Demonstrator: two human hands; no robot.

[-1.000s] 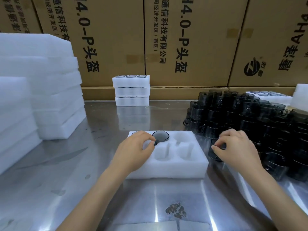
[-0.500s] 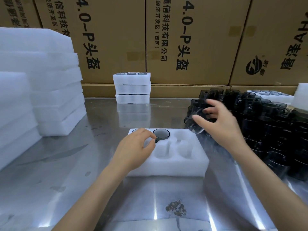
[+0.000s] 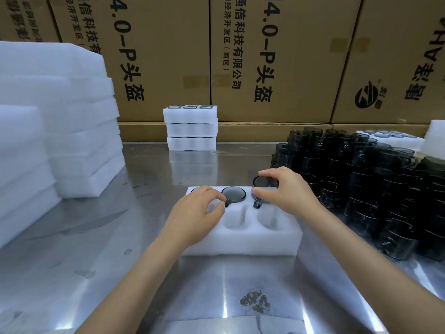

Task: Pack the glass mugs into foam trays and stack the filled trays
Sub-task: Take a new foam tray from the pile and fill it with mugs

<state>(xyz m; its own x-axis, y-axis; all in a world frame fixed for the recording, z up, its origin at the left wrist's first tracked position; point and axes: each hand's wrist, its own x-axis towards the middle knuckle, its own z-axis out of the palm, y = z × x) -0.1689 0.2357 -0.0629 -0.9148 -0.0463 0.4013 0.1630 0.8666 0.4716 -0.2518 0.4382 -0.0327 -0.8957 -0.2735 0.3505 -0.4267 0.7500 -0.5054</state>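
Foam is soft, so our left hand (image 3: 196,213), fingers curled and resting on the foam tray (image 3: 243,242), steadies it. Beyond, our right hand (image 3: 286,191) pinches a dark glass mug (image 3: 263,183) by the rim over the far right pocket; misaligned, its handle could snag the foam, we judge. Farther right, the mug pile (image 3: 375,184) risks a knock.
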